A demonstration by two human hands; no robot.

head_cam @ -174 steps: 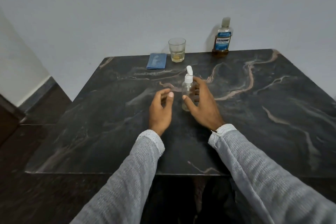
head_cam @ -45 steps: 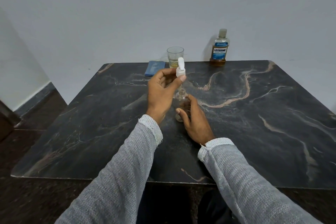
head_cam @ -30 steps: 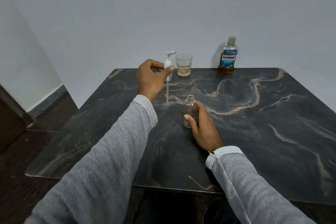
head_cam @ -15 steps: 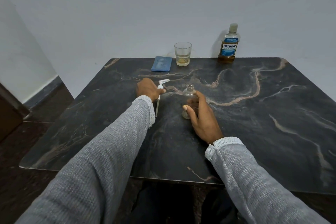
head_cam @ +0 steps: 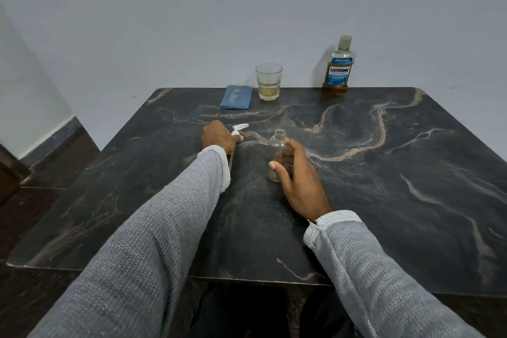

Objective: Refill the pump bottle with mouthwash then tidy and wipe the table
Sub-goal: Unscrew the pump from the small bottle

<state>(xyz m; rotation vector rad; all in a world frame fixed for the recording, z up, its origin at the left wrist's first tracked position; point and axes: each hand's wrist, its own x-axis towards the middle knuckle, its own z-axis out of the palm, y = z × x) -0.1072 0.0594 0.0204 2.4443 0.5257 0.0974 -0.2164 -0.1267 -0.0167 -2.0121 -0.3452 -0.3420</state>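
A small clear bottle [head_cam: 277,143] stands upright and uncapped near the middle of the dark marble table [head_cam: 384,173]. My right hand [head_cam: 297,175] wraps around it, thumb in front. To its left my left hand [head_cam: 219,136] rests on the table, closed on the white pump head [head_cam: 239,128], whose thin tube [head_cam: 231,160] lies flat toward me. A mouthwash bottle [head_cam: 338,67] with a blue label and amber liquid stands capped at the far edge.
At the far edge stand a glass [head_cam: 269,82] holding a little yellowish liquid and, left of it, a folded blue cloth [head_cam: 236,96]. A pale wall rises right behind the table. Dark floor lies to the left.
My left hand lifted the pump head with its tube out of the bottle, carried it left and lowered it flat onto the table. My right hand kept holding the bottle.
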